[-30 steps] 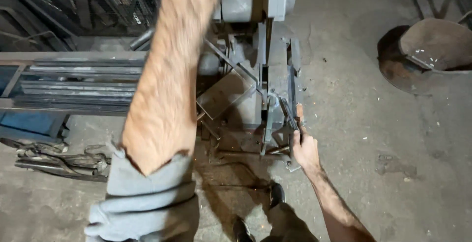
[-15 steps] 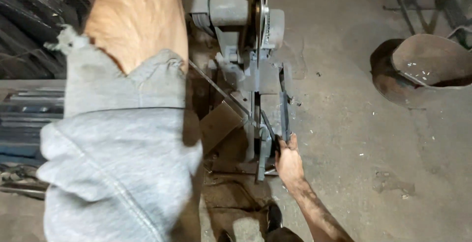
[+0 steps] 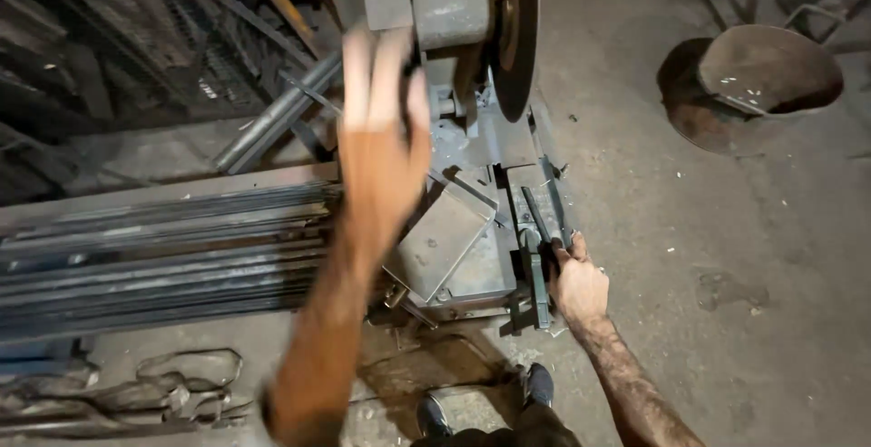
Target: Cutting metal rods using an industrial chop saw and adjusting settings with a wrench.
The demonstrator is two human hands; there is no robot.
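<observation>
Head view is up. "Where are your hands?" my helper asks.

"My left hand (image 3: 381, 138) is up high by the grey top of the saw (image 3: 449, 11). Its fingers are straight and pressed together, holding nothing. It looks blurry. My right hand (image 3: 579, 284) is wrapped tight around the dark clamp handle (image 3: 537, 265) at the front of the saw table (image 3: 454, 247)."

"Is any cutting done?"

"I think not. The round blade (image 3: 517, 39) is lifted up, well above the table. The long steel rods (image 3: 163, 247) lie in a pile to the left, and I cannot tell if one sits under the blade. So I think the clamp is being set, and the cut is left to do."

"What changed from a moment ago?"

"My grey sleeve filled the left side then. Now the bare arm and the hand show. The right hand stays on the handle. The rusty bowl (image 3: 771, 70) sits on the floor (image 3: 726, 229), far right, like before."
</observation>
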